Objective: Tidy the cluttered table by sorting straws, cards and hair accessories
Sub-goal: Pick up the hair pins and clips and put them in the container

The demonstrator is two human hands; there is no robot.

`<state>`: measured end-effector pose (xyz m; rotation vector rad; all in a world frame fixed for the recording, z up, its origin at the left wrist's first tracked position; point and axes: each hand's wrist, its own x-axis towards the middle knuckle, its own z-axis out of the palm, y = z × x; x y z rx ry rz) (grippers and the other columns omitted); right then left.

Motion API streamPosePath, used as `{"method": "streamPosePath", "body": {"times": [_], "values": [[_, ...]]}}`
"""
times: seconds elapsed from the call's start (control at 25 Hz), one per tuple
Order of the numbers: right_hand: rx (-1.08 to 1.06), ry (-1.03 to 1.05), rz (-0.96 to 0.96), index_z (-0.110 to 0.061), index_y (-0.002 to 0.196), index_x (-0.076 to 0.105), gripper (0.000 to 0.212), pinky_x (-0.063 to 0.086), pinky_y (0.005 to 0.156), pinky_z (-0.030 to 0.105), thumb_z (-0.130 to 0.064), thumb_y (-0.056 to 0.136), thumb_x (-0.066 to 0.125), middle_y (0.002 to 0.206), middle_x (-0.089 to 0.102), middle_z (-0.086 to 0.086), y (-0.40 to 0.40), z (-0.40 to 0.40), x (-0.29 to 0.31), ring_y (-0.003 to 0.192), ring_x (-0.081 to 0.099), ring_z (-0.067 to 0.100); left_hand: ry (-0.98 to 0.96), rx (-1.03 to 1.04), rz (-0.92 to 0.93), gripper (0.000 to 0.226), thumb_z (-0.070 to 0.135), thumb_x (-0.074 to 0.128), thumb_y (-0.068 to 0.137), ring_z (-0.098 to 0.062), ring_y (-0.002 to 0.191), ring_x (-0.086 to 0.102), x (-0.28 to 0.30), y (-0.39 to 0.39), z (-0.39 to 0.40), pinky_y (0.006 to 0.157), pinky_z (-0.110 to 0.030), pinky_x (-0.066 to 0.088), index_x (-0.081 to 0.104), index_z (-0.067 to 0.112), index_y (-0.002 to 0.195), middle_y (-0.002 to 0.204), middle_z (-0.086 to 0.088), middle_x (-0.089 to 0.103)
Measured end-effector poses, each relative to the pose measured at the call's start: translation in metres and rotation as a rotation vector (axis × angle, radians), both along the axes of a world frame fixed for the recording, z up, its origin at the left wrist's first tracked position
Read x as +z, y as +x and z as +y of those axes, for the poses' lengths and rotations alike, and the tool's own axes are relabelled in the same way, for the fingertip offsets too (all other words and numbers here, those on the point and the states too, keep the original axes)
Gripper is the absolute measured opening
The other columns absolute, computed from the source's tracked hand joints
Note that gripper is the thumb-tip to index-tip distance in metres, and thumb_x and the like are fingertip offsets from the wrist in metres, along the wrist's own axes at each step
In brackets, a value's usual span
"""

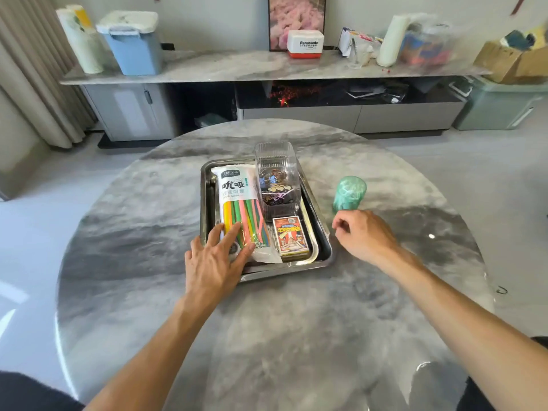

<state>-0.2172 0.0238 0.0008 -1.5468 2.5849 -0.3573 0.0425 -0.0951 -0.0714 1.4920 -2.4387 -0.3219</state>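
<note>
Marble table (267, 336): left hand (213, 262) flat on straw pack (243, 212); right hand (364, 232) loosely curled, empty.

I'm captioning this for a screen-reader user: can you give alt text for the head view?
A left hand rests flat on a bag of coloured straws in a metal tray, beside a card box and a clear tub of hair clips; the right hand hovers near a green cup.
</note>
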Motion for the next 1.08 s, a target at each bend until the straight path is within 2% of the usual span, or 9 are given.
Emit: {"method": "streamPosePath", "body": {"times": [0.16, 0.24, 0.36, 0.48, 0.6, 0.76, 0.84, 0.92, 1.08], "values": [[0.019, 0.663, 0.195, -0.019, 0.104, 0.064, 0.03, 0.053, 0.084, 0.031, -0.005, 0.077, 0.061, 0.112, 0.064, 0.001, -0.06, 0.038, 0.008, 0.103, 0.064, 0.025, 0.016, 0.008, 0.008, 0.061, 0.071, 0.034, 0.09, -0.04, 0.122, 0.041, 0.002, -0.015, 0.002, 0.094, -0.051, 0.039, 0.033, 0.046, 0.146, 0.152, 0.004, 0.037], [-0.005, 0.767, 0.213, -0.016, 0.099, 0.07, 0.028, 0.055, 0.076, 0.027, -0.007, 0.074, 0.072, 0.104, 0.069, 0.002, -0.071, 0.049, 0.0, 0.092, 0.068, 0.022, 0.025, 0.0, 0.016, 0.062, 0.072, 0.032, 0.089, -0.041, 0.124, 0.04, 0.002, -0.015, 0.0, 0.096, -0.053, 0.038, 0.032, 0.046, 0.146, 0.153, 0.003, 0.036], [0.03, 0.633, 0.157, -0.017, 0.078, 0.073, 0.011, 0.05, 0.059, 0.02, -0.008, 0.071, 0.076, 0.082, 0.071, -0.002, -0.074, 0.054, -0.003, 0.073, 0.068, 0.017, 0.043, -0.013, 0.015, 0.068, 0.076, 0.027, 0.085, -0.041, 0.126, 0.039, 0.004, -0.013, 0.0, 0.098, -0.054, 0.037, 0.031, 0.046, 0.147, 0.154, 0.001, 0.035], [0.133, 0.55, 0.154, -0.011, 0.073, 0.068, 0.004, 0.054, 0.062, 0.031, -0.013, 0.069, 0.067, 0.076, 0.071, 0.004, -0.07, 0.052, -0.006, 0.069, 0.066, 0.022, 0.046, -0.019, 0.008, 0.072, 0.077, 0.024, 0.083, -0.041, 0.126, 0.039, 0.006, -0.012, 0.0, 0.098, -0.054, 0.038, 0.03, 0.046, 0.148, 0.155, 0.002, 0.035], [0.157, 0.505, 0.165, -0.013, 0.067, 0.06, 0.016, 0.048, 0.056, 0.03, -0.029, 0.065, 0.064, 0.069, 0.065, 0.001, -0.05, 0.051, -0.015, 0.066, 0.062, 0.022, 0.054, -0.033, 0.002, 0.074, 0.078, 0.022, 0.082, -0.039, 0.125, 0.039, 0.006, -0.01, 0.0, 0.097, -0.053, 0.039, 0.028, 0.046, 0.148, 0.155, 0.002, 0.034], [0.135, 0.004, 0.08, -0.023, 0.066, 0.054, 0.015, 0.037, 0.056, 0.027, -0.03, 0.07, 0.066, 0.064, 0.061, -0.007, -0.016, 0.007, 0.004, 0.063, 0.056, 0.019, 0.037, -0.035, -0.045, 0.072, 0.077, 0.019, 0.084, -0.037, 0.123, 0.04, 0.005, -0.01, -0.002, 0.095, -0.049, 0.04, 0.024, 0.046, 0.149, 0.155, 0.003, 0.032], [0.199, -0.202, 0.145, -0.022, 0.07, 0.055, 0.01, 0.034, 0.054, 0.026, -0.025, 0.076, 0.063, 0.066, 0.061, -0.005, 0.001, -0.03, 0.022, 0.061, 0.053, 0.019, 0.041, -0.037, -0.059, 0.069, 0.076, 0.02, 0.086, -0.035, 0.123, 0.04, 0.005, -0.011, 0.0, 0.095, -0.047, 0.04, 0.021, 0.047, 0.149, 0.156, 0.004, 0.03], [0.312, -0.218, 0.256, -0.015, 0.078, 0.057, 0.009, 0.035, 0.052, 0.027, -0.018, 0.086, 0.057, 0.074, 0.062, -0.002, 0.018, -0.067, 0.036, 0.068, 0.055, 0.019, 0.045, -0.036, -0.053, 0.066, 0.075, 0.022, 0.088, -0.034, 0.122, 0.039, 0.004, -0.01, 0.0, 0.094, -0.046, 0.04, 0.019, 0.049, 0.149, 0.156, 0.005, 0.029], [0.337, -0.255, 0.33, -0.009, 0.096, 0.065, 0.016, 0.047, 0.077, 0.032, -0.013, 0.099, 0.049, 0.101, 0.061, 0.003, 0.021, -0.097, 0.03, 0.091, 0.053, 0.019, 0.008, -0.043, -0.039, 0.061, 0.074, 0.024, 0.09, -0.031, 0.116, 0.043, -0.001, -0.008, -0.004, 0.088, -0.042, 0.042, 0.018, 0.051, 0.147, 0.152, 0.008, 0.031]]}}
